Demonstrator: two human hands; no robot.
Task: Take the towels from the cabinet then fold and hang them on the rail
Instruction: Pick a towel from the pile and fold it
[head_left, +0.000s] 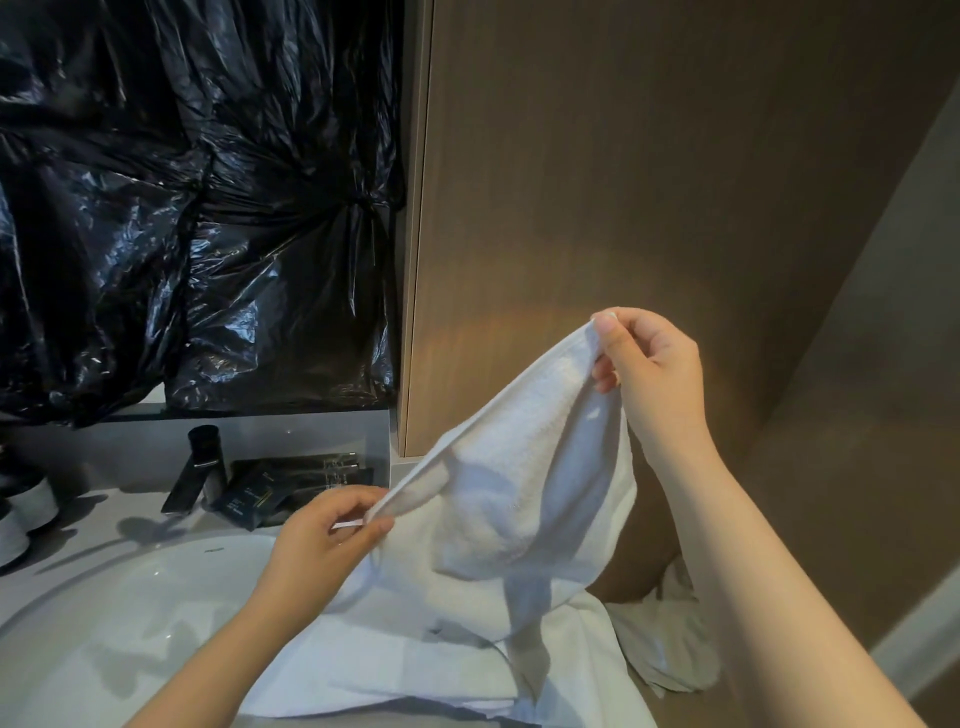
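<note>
Head view, towel: white terry cloth towel (519, 493) held stretched in the air above the bench's right end, its lower part drooping onto a white folded towel pile (415, 670).
Left hand: left hand (322, 540), fingers (353, 499) pinching the towel's lower corner.
Right hand: right hand (654, 364), raised higher, fingers (605, 327) pinching the upper corner.
Bench: grey bench (135, 496) with a white round basin (130, 608); a black tube (205, 462) and black sachets (280, 491) at its back edge.
Behind: crinkled black plastic sheeting (182, 208), brown wooden cabinet panel (649, 182).

crinkled black plastic (197, 208), black tube (203, 457) and dark sachets (260, 498) behind white basin (119, 603)
</note>
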